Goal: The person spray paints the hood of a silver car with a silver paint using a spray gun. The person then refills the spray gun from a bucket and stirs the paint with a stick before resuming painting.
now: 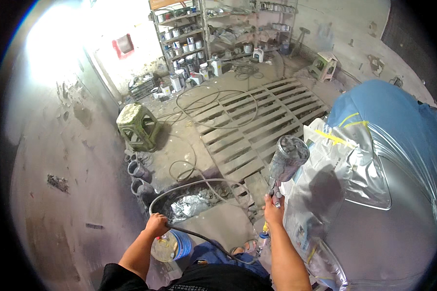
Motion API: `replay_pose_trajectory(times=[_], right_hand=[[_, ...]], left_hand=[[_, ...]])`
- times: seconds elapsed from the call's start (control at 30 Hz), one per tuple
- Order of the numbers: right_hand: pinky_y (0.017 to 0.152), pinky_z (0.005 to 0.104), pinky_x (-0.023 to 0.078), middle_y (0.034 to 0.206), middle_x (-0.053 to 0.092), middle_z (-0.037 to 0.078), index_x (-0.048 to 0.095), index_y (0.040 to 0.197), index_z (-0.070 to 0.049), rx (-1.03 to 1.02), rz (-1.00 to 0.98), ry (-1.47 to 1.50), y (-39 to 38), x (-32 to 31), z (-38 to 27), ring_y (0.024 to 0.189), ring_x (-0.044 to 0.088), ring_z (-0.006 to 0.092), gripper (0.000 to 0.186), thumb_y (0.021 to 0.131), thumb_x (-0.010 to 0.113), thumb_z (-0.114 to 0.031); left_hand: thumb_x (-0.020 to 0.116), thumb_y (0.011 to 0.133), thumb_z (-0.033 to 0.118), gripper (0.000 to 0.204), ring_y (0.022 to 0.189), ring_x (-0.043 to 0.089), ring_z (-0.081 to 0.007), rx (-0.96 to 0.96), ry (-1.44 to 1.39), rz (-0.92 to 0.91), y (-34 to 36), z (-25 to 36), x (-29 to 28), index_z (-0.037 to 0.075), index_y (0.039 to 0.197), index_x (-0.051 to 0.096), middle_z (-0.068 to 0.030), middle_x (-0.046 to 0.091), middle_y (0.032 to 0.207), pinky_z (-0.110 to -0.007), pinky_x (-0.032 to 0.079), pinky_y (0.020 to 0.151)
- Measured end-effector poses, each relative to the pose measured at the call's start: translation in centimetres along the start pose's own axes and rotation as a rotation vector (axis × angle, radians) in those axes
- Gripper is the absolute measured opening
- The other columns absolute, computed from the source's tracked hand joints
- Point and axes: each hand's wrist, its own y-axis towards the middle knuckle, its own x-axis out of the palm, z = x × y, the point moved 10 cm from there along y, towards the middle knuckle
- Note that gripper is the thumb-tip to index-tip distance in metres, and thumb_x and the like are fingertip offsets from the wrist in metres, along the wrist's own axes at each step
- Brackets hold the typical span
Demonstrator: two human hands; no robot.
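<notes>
My right hand (pixel 274 212) is closed around the handle of a spray gun (pixel 289 157), whose grey, paint-stained cup points up and away from me. Below that hand, a yellow and blue fitting (pixel 264 232) joins the gun's air line. A dark air hose (pixel 201 237) passes through my closed left hand (pixel 156 224), looping ahead over the floor on one side and sagging across my front on the other. Right of the gun is a grey car panel (pixel 393 233), beside newspaper masking (pixel 301 216), silvery film (pixel 369 174) and yellow tape (pixel 336 139). The gun's shadow falls on the masking.
A slatted floor grate (pixel 243 150) lies ahead, with hose coils across it. At left stand a green stool (pixel 138 127) and a blue bucket (pixel 182 245) near my legs. Shelves (pixel 182 36) of cans line the back. Blue sheeting (pixel 383 104) covers the car's far part.
</notes>
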Motion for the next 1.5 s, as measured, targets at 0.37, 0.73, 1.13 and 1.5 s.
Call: replay_pose_trajectory(times=[0.37, 0.73, 1.13, 1.5], right_hand=[[0.064, 0.0339, 0.049, 0.080, 0.062, 0.014, 0.057, 0.098, -0.001, -0.206, -0.225, -0.412, -2.7, -0.8, -12.0, 0.074, 0.064, 0.0187, 0.020, 0.088, 0.055, -0.018], [0.059, 0.0260, 0.046, 0.085, 0.059, 0.002, 0.058, 0.107, -0.004, -0.174, 0.304, 0.092, -24.9, -15.9, -27.3, 0.070, 0.055, 0.0107, 0.025, 0.089, 0.057, -0.021], [0.034, 0.0249, 0.039, 0.085, 0.067, 0.014, 0.058, 0.103, 0.002, -0.134, 1.217, 0.037, -42.1, -22.9, -28.3, 0.043, 0.055, 0.0143, 0.081, 0.072, 0.056, -0.072], [0.029, 0.0214, 0.032, 0.086, 0.065, 0.018, 0.055, 0.102, -0.001, -0.249, 1.510, -0.102, -42.9, -20.9, -32.3, 0.037, 0.047, 0.0119, 0.050, 0.094, 0.041, -0.048]], left_hand=[[0.064, 0.070, 0.050, 0.045, 0.076, 0.063, -0.0330, 0.041, -0.021, -0.335, 14.5, -5.9, 8.0, 0.006, 0.067, 0.068, -0.0156, 0.064, 0.073, -0.042, 0.049, 0.072], [0.066, 0.067, 0.049, 0.041, 0.078, 0.063, -0.0348, 0.551, -0.066, -0.655, 23.3, 10.1, 12.8, 0.010, 0.077, 0.066, -0.0145, 0.065, 0.078, -0.044, 0.049, 0.069], [0.064, 0.067, 0.050, 0.039, 0.076, 0.062, -0.0343, 0.824, 0.031, -0.728, 22.8, 22.2, 10.9, 0.013, 0.077, 0.067, -0.0128, 0.065, 0.074, -0.045, 0.048, 0.068], [0.057, 0.073, 0.055, 0.043, 0.069, 0.062, -0.0355, 1.094, -0.114, -0.761, 25.6, 25.8, 10.0, 0.015, 0.080, 0.070, -0.0139, 0.063, 0.069, -0.046, 0.048, 0.064]])
